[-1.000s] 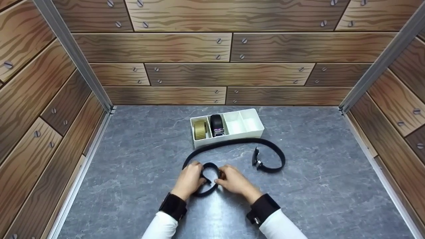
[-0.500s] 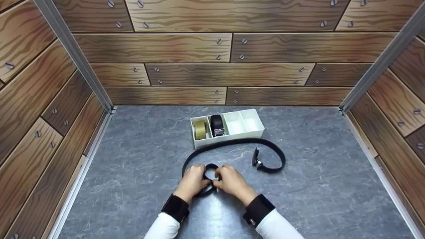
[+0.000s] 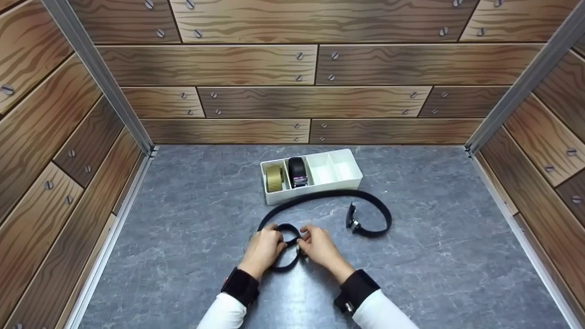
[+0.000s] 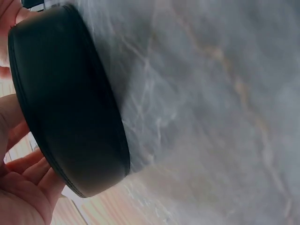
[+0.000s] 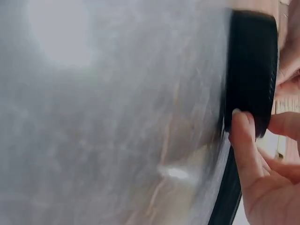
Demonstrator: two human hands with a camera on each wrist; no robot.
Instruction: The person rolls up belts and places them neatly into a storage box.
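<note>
A black leather belt [image 3: 336, 193] lies on edge on the grey surface in a wide curve. Its metal buckle [image 3: 353, 221] is at the right end. The near end bends into two small loops between my hands. My left hand [image 3: 263, 248] grips the left side of these loops. From the right, my right hand [image 3: 320, 249] pinches the strap between thumb and fingers. A broad stretch of the belt [image 4: 70, 103] fills the left part of the left wrist view. In the right wrist view, the right thumb presses on the belt [image 5: 251, 65].
A white divided box [image 3: 279, 197] stands just behind the belt. One compartment holds a gold rolled strap [image 3: 274, 178], another a black rolled belt [image 3: 297, 171] with a shiny buckle. Wood-patterned walls [image 3: 256, 101] enclose the back and sides.
My hands came closer together, then the right fingers shifted on the strap. The upper loop has become smaller, and the strap now crosses between the two loops. The buckle end has stayed still.
</note>
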